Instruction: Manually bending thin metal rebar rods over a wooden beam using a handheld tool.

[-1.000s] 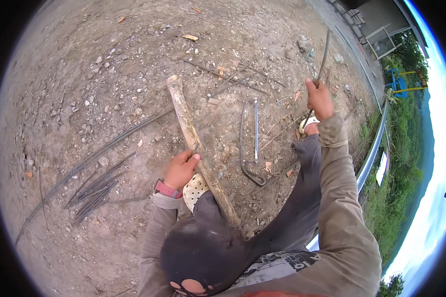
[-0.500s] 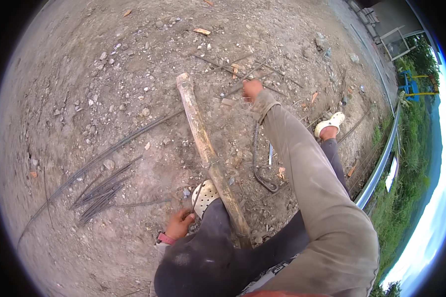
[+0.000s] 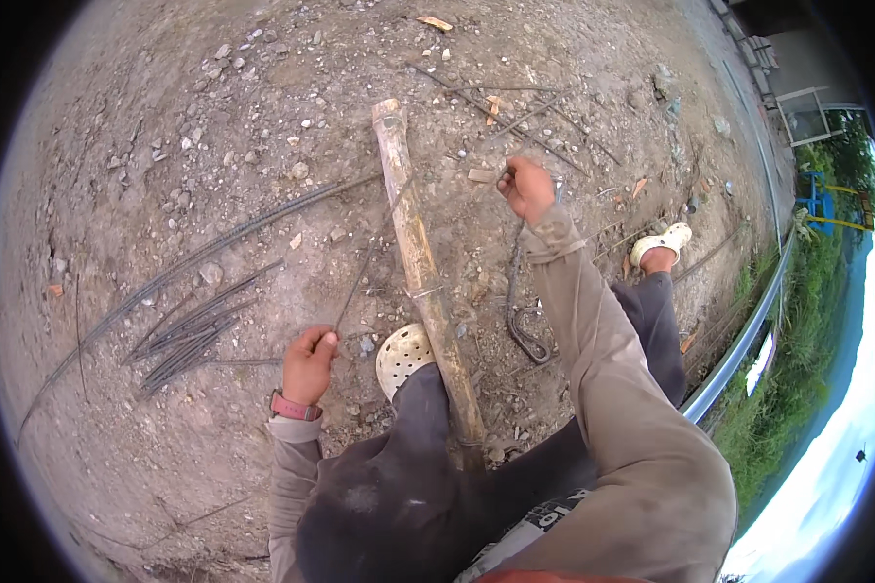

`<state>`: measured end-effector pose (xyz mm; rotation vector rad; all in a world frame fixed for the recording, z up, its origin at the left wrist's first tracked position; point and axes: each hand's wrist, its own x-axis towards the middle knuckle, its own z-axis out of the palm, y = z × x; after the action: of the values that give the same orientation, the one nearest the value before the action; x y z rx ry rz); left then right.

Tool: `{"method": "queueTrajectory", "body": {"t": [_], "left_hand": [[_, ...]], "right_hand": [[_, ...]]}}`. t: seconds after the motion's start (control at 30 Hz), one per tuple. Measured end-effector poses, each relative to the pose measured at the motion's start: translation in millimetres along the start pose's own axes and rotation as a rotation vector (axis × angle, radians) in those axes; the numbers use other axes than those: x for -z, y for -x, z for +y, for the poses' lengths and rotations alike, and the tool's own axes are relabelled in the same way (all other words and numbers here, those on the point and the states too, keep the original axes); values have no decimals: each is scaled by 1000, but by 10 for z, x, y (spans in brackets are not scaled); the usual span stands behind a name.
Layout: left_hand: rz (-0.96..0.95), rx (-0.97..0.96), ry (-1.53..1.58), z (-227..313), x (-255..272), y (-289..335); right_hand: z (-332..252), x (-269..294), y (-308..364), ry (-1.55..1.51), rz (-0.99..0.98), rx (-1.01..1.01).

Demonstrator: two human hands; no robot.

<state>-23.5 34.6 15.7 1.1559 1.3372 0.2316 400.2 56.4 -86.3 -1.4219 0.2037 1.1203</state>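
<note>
My left hand (image 3: 308,364), with a red wristband, is closed on one end of a thin steel rod (image 3: 358,277). The rod slants up from the fingertips toward a weathered bamboo pole (image 3: 416,243), which lies between my legs. Beyond the pole to the right, my right hand (image 3: 529,188) is raised with its fingers curled together. Something small and dark shows at those fingertips, too small to name. Just below the right hand lies a bent steel bar with a hooked end (image 3: 515,321).
A bundle of short steel rods (image 3: 190,340) lies at left, beside long curved rebars (image 3: 214,241). Several crossed rods (image 3: 515,112) lie farther off. My pale clogs (image 3: 404,358) rest on stony ground. A metal rail (image 3: 739,360) runs along the right, with greenery past it.
My left hand has moved up and left from beside the clog, bringing the thin rod away from it. My right hand has shifted slightly right and nearer. The view has tilted a little.
</note>
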Motion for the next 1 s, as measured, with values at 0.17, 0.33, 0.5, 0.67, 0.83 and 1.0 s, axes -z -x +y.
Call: {"method": "queueTrajectory", "body": {"t": [0.17,0.33,0.5,0.67,0.83,1.0], "left_hand": [[-213,-7,219,586,-198,-306],[-236,10,297,957,-688,-394],[-360,-30,274,915,-850,-417],[-355,29,252,890,-860,-420],[-372,9,221,889,-878,-415],[-368,-1,256,850,-866,-397]], "right_hand": [[390,-87,1609,101,-395,-52],[562,-392,1930,229,-445,-92],[328,-550,1803,187,-460,110],[138,-509,1732,212,-400,177],[135,-535,1736,270,-441,176],[193,-563,1750,264,-448,186]]}}
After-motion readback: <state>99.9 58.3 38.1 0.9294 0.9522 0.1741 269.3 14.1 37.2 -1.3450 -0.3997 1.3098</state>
